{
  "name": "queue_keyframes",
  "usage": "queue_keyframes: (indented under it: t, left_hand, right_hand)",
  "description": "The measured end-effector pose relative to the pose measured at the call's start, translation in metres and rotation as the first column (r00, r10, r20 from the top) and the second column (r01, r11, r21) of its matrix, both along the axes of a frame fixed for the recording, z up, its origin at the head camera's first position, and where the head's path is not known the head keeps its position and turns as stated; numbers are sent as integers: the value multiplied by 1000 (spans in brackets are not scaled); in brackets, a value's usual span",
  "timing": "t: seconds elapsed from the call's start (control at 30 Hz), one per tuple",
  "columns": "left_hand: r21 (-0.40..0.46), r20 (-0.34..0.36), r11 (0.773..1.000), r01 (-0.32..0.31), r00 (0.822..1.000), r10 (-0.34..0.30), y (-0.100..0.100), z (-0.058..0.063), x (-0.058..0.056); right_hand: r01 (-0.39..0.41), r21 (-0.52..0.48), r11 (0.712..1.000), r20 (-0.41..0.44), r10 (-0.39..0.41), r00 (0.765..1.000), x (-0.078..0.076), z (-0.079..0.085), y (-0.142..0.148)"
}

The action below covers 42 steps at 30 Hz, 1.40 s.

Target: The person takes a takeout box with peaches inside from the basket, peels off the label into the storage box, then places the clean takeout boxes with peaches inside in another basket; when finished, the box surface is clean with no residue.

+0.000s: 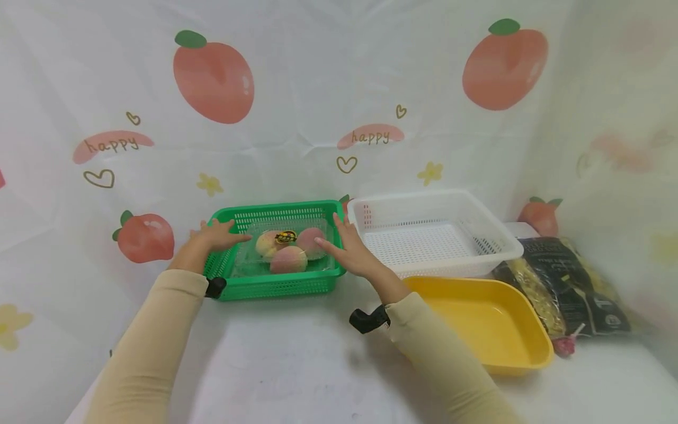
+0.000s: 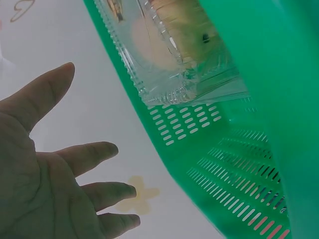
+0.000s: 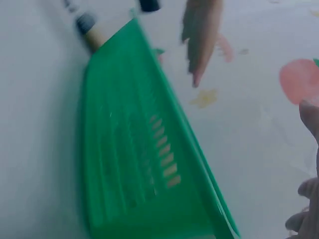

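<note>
A rectangular green plastic basket with slotted walls point(image 1: 275, 288) stands on the left of the white-covered table, and inside it lies a clear plastic box point(image 1: 245, 265) of pink-and-yellow peaches point(image 1: 288, 260). The basket walls probably keep the box from sliding. The person's left hand point(image 1: 213, 237) is over the basket's left end and the right hand point(image 1: 352, 250) at its right end, fingers spread on both; neither has hold of anything. Their places on opposite sides seem to suit reaching the box or basket from both ends.

To the right, a white perforated plastic basket point(image 1: 450, 269) stands at the far side, with a yellow plastic tray point(image 1: 484, 324) nearer, perhaps set beside it to stay within reach; a black-and-clear plastic bag point(image 1: 588, 294) lies at far right.

Only the head view shows the dark label point(image 1: 286, 237) and the peaches together. The left wrist view adds straight, separated fingers and the box's crimped edge close to the basket rim. The right wrist view, blurred, shows the basket's outer wall but no box; whether the right fingers touch the rim I cannot tell.
</note>
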<state>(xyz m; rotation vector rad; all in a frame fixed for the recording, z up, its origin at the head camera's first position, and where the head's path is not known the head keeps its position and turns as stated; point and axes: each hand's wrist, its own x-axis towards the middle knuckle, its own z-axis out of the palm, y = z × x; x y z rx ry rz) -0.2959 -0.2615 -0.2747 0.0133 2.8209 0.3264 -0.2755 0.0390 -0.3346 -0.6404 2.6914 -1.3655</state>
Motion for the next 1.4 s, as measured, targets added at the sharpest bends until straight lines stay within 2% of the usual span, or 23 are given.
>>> queue_keyframes:
  t: [0.13,0.27,0.37,0.43,0.63,0.83,0.97,1.17,1.3,1.4]
  left_hand:
    - [-2,2,1000,1,1000,-1,-1,1,-2]
    - [3,12,1000,-6,1000,6,0,4,-3]
    - [5,17,1000,-9,1000,9,1,6,-2]
    - [2,16,1000,-8,1000,8,2,7,-2]
    - [4,14,1000,-10,1000,10,3,7,-3]
    - [48,-21,999,-16,1000,17,1,7,-7]
    - [97,-16,995,-2,1000,4,-3,3,-12]
    - [246,65,969,11,997,-28,-10,-3,-23]
    - [318,146,948,-27,989,-21,-16,-8,-26]
    - [400,222,913,-82,975,-10,-21,-15,-29]
  right_hand:
    - [84,-166,983,104,-67,992,-3,-6,-11]
    - [228,-260,938,217,-173,961,-5,-12,-18]
    - [319,-302,898,244,-250,937,-8,-18,-22]
    - [350,-324,879,233,-284,930,-10,-23,-25]
    - [383,-363,849,196,-333,922,-12,-34,-29]
    - [402,-399,824,231,-334,914,-16,-37,-31]
    - [404,-404,821,275,-313,909,-20,-42,-32]
    - [396,-431,811,290,-291,912,-23,-47,-32]
    - [383,-433,816,273,-286,918,-23,-49,-32]
    - [383,-425,820,262,-294,919,-22,-49,-32]
